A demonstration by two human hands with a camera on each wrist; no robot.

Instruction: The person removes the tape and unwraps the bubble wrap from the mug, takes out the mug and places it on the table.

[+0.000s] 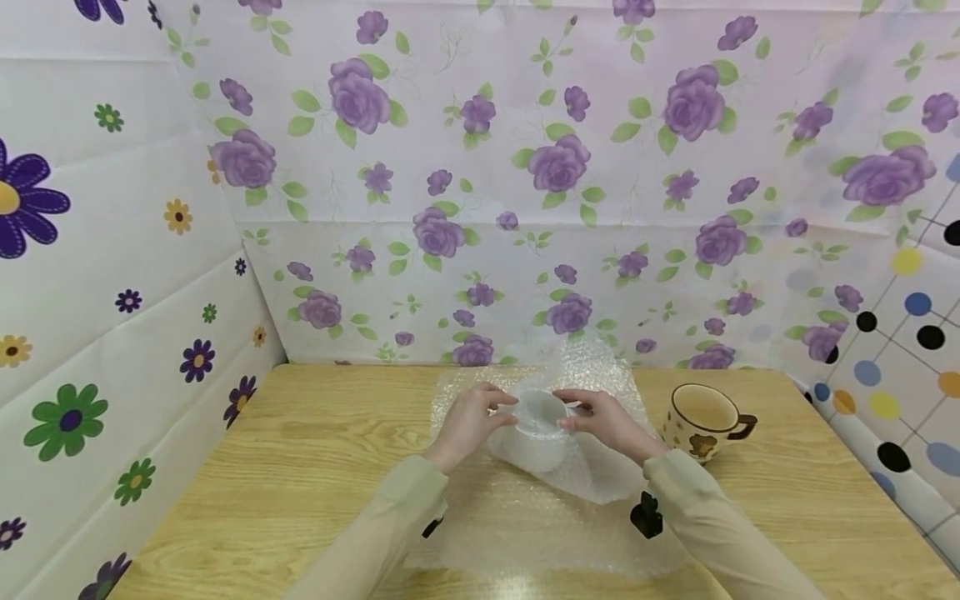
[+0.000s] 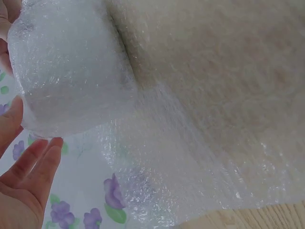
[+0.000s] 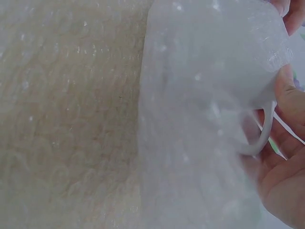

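Observation:
A white mug (image 1: pixel 542 410) is held between both hands over a sheet of bubble wrap (image 1: pixel 517 533), with one layer wound round its body. My left hand (image 1: pixel 468 421) holds the mug's left side near the rim, thumb and fingertips at the wrapped edge. On the other side my right hand (image 1: pixel 607 423) grips it. In the right wrist view the right thumb (image 3: pixel 286 86) presses the wrapped wall, with fingers behind the mug's handle (image 3: pixel 263 136). The left wrist view shows bubble wrap (image 2: pixel 76 71) covering the mug's side; a loose flap hangs toward the right hand.
To the right stands a cream mug (image 1: pixel 701 421) with a brown handle and a bear picture. The wooden table (image 1: pixel 322 483) runs back to a flowered sheet (image 1: pixel 450 167). A black wrist mount (image 1: pixel 647 515) sits by the right sleeve.

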